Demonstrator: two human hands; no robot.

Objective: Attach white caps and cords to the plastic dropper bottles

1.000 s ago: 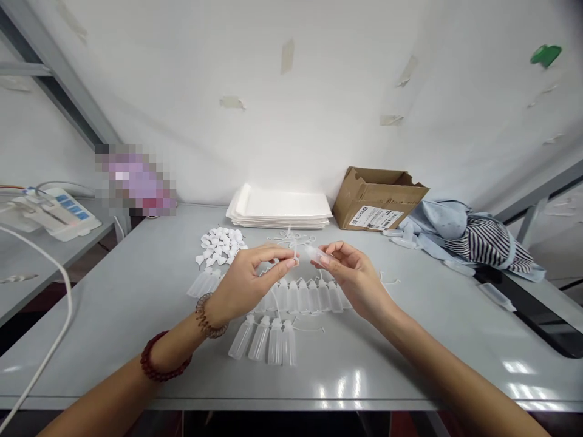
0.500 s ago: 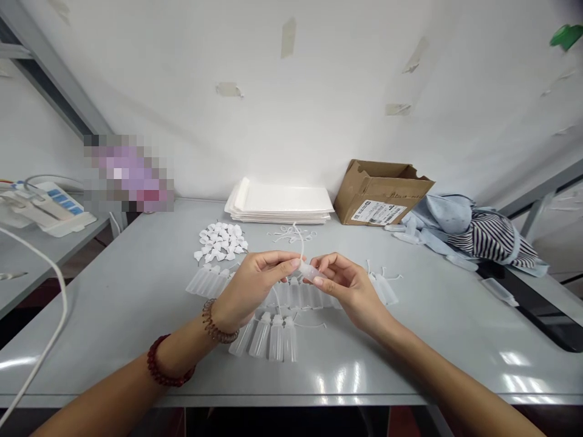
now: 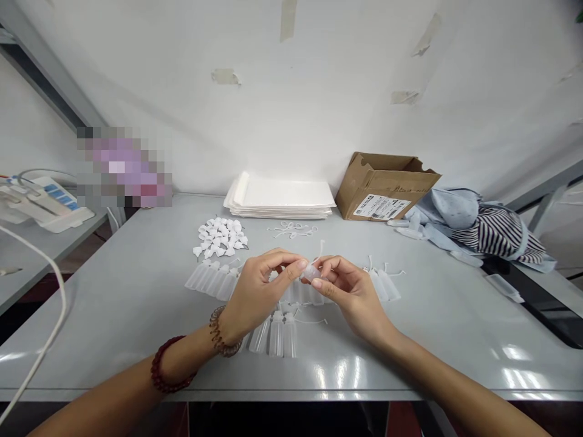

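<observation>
While my right hand had its fingers wrapped around a small translucent bottle, my left hand was pinching the neck end between thumb and fingertips. Everything was up above the middle of the counter, with a thin white cord poking up by the neck. Couldn't tell from my view whether it was tied on or just tucked in.

Feel-wise, I'd guess super light, thin plastic with a bit of give, kinda slick. Not really fragile, but squeezing hard could dent it, so I'd hold the body low and leave the neck free for the other fingertips. The cord looked floppy, best taken close to its end.

Just below and beside the hands lay similar bottles, then a pile of white caps, some loose cords, and farther back flat white envelopes beside a cardboard box.
</observation>
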